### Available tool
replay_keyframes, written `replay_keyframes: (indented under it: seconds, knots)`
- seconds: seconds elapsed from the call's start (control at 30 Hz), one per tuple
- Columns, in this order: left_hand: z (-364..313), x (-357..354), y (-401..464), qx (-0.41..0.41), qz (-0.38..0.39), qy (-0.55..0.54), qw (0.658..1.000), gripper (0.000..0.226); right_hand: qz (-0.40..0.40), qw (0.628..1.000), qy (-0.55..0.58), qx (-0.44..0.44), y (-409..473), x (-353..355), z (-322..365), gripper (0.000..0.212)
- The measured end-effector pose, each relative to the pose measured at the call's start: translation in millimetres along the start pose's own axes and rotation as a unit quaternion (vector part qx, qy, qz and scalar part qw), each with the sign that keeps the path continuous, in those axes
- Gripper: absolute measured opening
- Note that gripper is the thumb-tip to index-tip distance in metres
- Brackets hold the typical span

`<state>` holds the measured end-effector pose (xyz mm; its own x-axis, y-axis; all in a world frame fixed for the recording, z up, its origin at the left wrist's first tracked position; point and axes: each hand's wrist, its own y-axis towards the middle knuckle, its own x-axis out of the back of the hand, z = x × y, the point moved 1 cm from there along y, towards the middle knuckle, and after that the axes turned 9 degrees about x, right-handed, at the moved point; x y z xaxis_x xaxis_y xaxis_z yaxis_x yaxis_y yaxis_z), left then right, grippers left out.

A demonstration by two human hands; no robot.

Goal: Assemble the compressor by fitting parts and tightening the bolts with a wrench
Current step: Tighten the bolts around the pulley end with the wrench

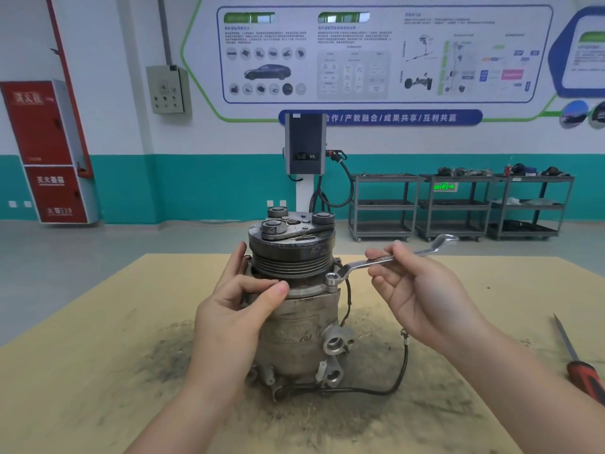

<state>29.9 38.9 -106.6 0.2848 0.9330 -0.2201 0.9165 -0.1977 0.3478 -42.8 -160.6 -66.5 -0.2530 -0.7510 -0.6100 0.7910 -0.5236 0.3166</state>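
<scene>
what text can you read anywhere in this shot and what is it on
"合作/产教融合/成果共享/互利共赢" on the blue banner under the wall poster.
"灭火器箱" on the lower door of the red fire cabinet; its upper door and bottom line are too blurred to be sure.
Green exit sign: characters unclear.
Wall poster text: too small.
Marks on the compressor body: unreadable.

**Materials and finish**

Your compressor (294, 326) has a dull, scuffed cast-metal body and a dark, worn metal pulley (289, 253). Your wrench (389, 258) is bright polished steel. The board (98, 339) is matt, grime-stained fibreboard. The screwdriver (579, 358) handle looks like glossy plastic.
</scene>
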Motion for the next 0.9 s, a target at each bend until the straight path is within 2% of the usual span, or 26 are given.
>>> replay_keyframes:
  seconds: [0.1, 0.27, 0.33, 0.43, 0.5, 0.6, 0.63, 0.67, 0.77, 0.8, 0.9]
  knots:
    - [-2, 2, 3, 0.016, 0.034, -0.011, 0.999, 0.033, -0.001, 0.991, -0.022, 0.129, -12, -2, -8, 0.019]
    - [-4, 0, 3, -0.002, 0.055, -0.013, 0.998, 0.024, 0.016, 0.945, -0.091, 0.313, -31, 0, -23, 0.018]
    - [-2, 0, 1, -0.009, 0.040, -0.011, 0.999, 0.024, 0.058, 0.909, -0.138, 0.390, -37, -2, -25, 0.020]
    - [1, -1, -2, -0.036, 0.010, 0.002, 0.999, 0.025, 0.128, 0.828, -0.253, 0.483, -46, -5, -28, 0.017]
    - [2, -2, -3, -0.041, 0.000, 0.007, 0.999, 0.024, 0.164, 0.790, -0.325, 0.493, -51, -6, -29, 0.012]
    - [4, -2, -2, -0.040, -0.012, 0.006, 0.999, 0.024, 0.187, 0.733, -0.405, 0.513, -56, -8, -28, 0.027]
    - [4, -2, -1, -0.039, -0.014, 0.003, 0.999, 0.026, 0.191, 0.729, -0.412, 0.512, -57, -11, -26, 0.028]
    - [4, -1, -1, -0.037, -0.013, 0.000, 0.999, 0.028, 0.187, 0.747, -0.401, 0.496, -57, -15, -23, 0.024]
    - [5, 1, 3, -0.025, -0.002, -0.020, 1.000, 0.029, 0.118, 0.863, -0.274, 0.408, -52, -25, -12, 0.003]
    - [6, 2, 5, -0.019, 0.004, -0.025, 0.999, 0.029, 0.086, 0.895, -0.230, 0.373, -49, -25, -8, 0.004]
    - [8, 4, 9, -0.014, 0.025, -0.043, 0.999, 0.028, 0.026, 0.956, -0.131, 0.259, -38, -22, 1, 0.003]
